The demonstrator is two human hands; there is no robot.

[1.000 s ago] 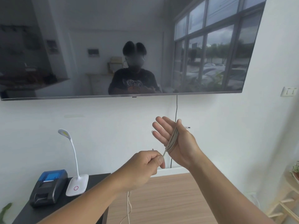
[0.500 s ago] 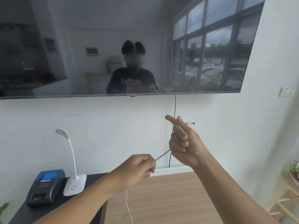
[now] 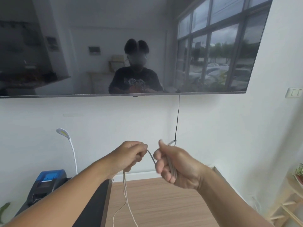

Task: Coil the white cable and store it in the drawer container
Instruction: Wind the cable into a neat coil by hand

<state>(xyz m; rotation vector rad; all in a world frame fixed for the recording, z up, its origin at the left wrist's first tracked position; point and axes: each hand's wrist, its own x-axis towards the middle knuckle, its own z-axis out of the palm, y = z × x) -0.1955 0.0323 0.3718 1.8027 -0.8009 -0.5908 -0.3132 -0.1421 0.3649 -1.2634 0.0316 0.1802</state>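
Centrally, the white cable (image 3: 151, 157) is gripped by the left hand (image 3: 129, 157), fingers curled round it. Loops of it are held wound about the right hand (image 3: 176, 166), fingers curled; a plug end protrudes above. Slack strands are hung down over the wooden table (image 3: 164, 202). Behind: desk lamp (image 3: 68, 145), receipt printer (image 3: 47, 182), wall television (image 3: 123, 46), black cord (image 3: 177, 118).

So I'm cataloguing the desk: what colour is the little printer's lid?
Blue, on a black body: the printer shows at lower left in the head view.
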